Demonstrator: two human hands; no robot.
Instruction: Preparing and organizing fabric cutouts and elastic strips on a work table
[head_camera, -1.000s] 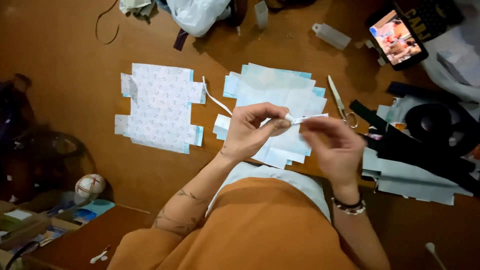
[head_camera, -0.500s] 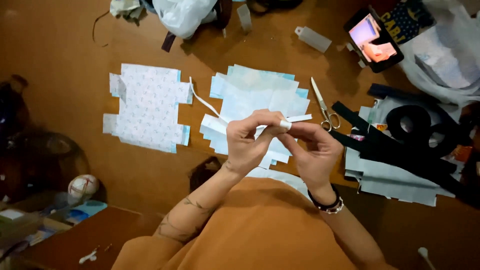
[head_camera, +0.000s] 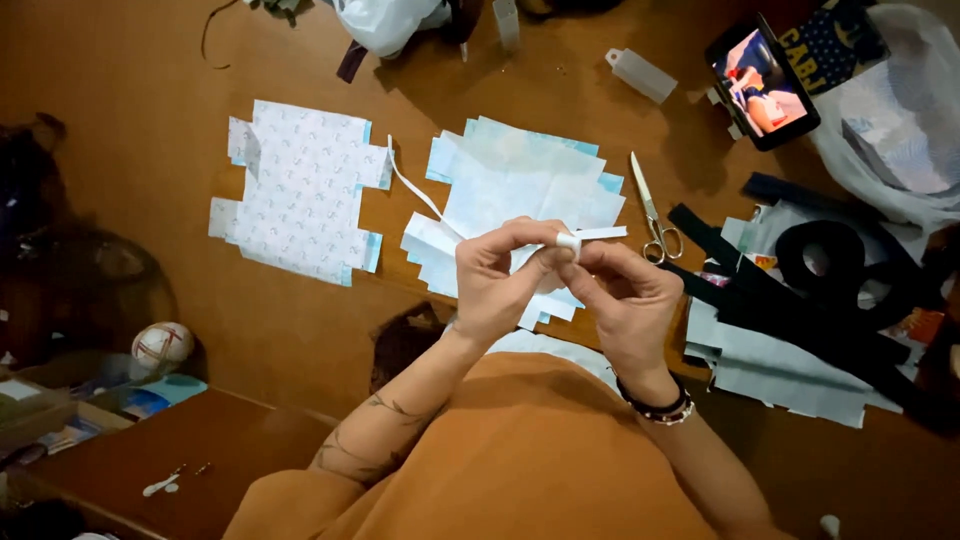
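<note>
Since the frame half a second earlier, the hands had been kept together at the same spot over the paper stack, while the white strip between them had been drawn a little further out to the right.

The strip (head_camera: 590, 235) was pinched by both hands above the stack (head_camera: 520, 190). The left hand (head_camera: 495, 275) was closed on it with thumb and forefinger, and a small white roll at the strip's near end was gripped by the fingertips of the right hand (head_camera: 625, 295). A loose tail of the strip was seen trailing up and left across the wood towards the cut sheet (head_camera: 300, 190).

The stack of pale blue papers was laid on the table (head_camera: 150, 80) just under the hands. The cut sheet, white with a fine print and blue edges, was laid flat to its left, apart from it. Scissors (head_camera: 652, 215) were laid just right of the stack, near the right hand. Further right, black straps (head_camera: 770, 300) were spread over more pale paper. A phone (head_camera: 765, 85) was propped at the upper right, and a ball (head_camera: 162, 345) was seen at the lower left.
</note>
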